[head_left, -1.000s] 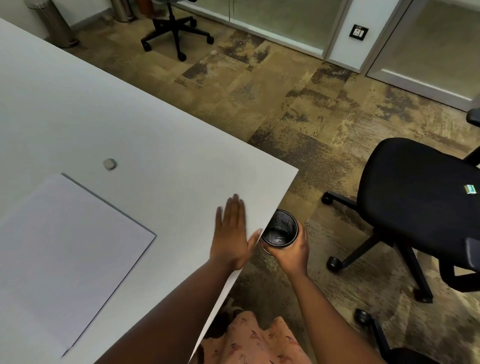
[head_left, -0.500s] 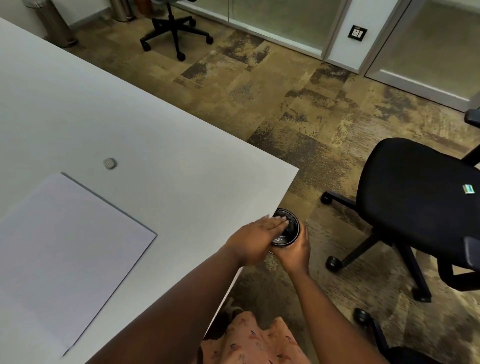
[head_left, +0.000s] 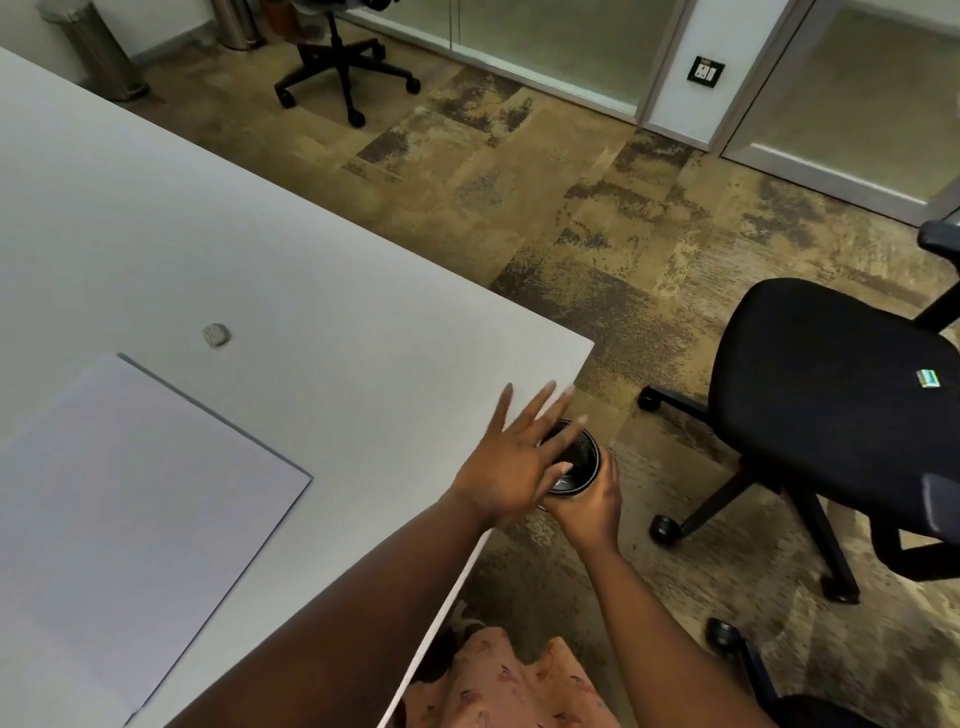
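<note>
My right hand (head_left: 589, 506) grips a black mesh cup (head_left: 576, 465) from below, holding it just past the edge of the white table (head_left: 311, 291). Its round mouth faces up. My left hand (head_left: 511, 462) is open with fingers spread and straight. It lies over the table's edge, and the fingers reach across the left part of the cup's rim. Whether they touch the rim I cannot tell. The inside of the cup is dark and partly hidden by those fingers.
A large white sheet (head_left: 130, 493) lies on the table at the left, with a small grey eraser-like piece (head_left: 215, 334) beyond it. A black office chair (head_left: 831, 410) stands close on the right. Another chair (head_left: 345, 67) and metal bins (head_left: 98, 52) stand farther back.
My left hand swept from flat on the table to the cup's mouth, fingers curved over it. It now has its fingers straight and spread, lifted back slightly towards the table. The cup stays put.
</note>
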